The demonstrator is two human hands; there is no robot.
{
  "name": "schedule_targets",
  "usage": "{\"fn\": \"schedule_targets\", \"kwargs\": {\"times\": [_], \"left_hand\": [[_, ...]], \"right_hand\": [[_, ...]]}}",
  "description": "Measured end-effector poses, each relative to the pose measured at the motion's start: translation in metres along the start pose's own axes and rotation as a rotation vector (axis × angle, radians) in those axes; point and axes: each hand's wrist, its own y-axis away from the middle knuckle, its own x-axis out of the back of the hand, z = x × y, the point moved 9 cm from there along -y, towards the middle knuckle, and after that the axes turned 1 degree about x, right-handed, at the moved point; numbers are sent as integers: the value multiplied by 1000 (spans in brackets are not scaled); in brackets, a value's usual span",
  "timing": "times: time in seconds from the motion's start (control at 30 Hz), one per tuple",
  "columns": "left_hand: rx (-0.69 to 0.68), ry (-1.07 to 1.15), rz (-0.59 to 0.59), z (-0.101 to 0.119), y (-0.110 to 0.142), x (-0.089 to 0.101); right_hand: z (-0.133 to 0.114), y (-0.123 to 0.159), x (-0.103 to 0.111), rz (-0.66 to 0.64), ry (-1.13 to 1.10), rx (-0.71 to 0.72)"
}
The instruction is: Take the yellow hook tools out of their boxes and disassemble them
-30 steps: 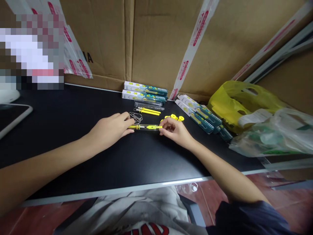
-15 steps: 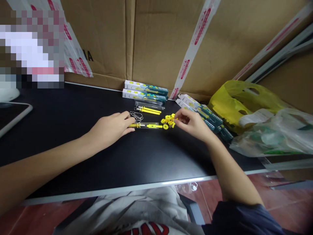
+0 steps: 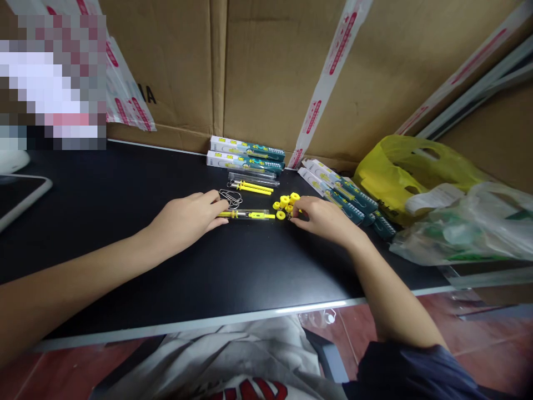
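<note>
**The tube [image 3: 250,214] points straight at the caps [image 3: 284,201]**

On a dark table [image 3: 258,261], we see the tube lying flat, its long axis running left to right, roughly along the near edge. The left hand [image 3: 187,219] has the tube's left end in a narrow pinch between thumb and fingers. The other end is free, a slim yellow tip poking out toward the caps, which sit loosely grouped just beyond it.

The right hand [image 3: 322,216] is on the far side of the caps, to the right of the tube and nearly in line with it. Its thumb and forefinger are drawn close together at the caps; whether anything sits between them, we cannot tell. That line, from tube to caps to fingertips, is what we judge any move by the right hand turns on: it is the nearer hand to the tube's free end, with caps lying in the gap.

Just behind the tube, we find wire hooks [image 3: 231,198] beside the left fingertips, then yellow rods [image 3: 257,187], with boxes [image 3: 245,162] farther back. A yellow bag [image 3: 377,166] stands well to the tube's right.
</note>
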Motion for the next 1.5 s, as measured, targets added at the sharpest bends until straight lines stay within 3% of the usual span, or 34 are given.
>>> {"fn": "schedule_targets", "kwargs": {"times": [0.2, 0.43, 0.63, 0.97, 1.2, 1.5], "left_hand": [[6, 12, 27, 0, 0, 1], [-20, 161, 137, 10, 5, 6], [-88, 366, 163, 17, 6, 6], [-66, 615, 148, 13, 3, 3], [-73, 762, 112, 13, 1, -5], [-115, 744, 71, 20, 0, -8]], "right_hand": [[1, 1, 14, 54, -72, -45], [-33, 0, 14, 117, -628, 107], [-43, -4, 3, 152, -886, 166], [-59, 0, -1, 98, -1031, 217], [-45, -1, 0, 217, -1222, 123], [-35, -2, -3, 273, -1339, 50]]}}
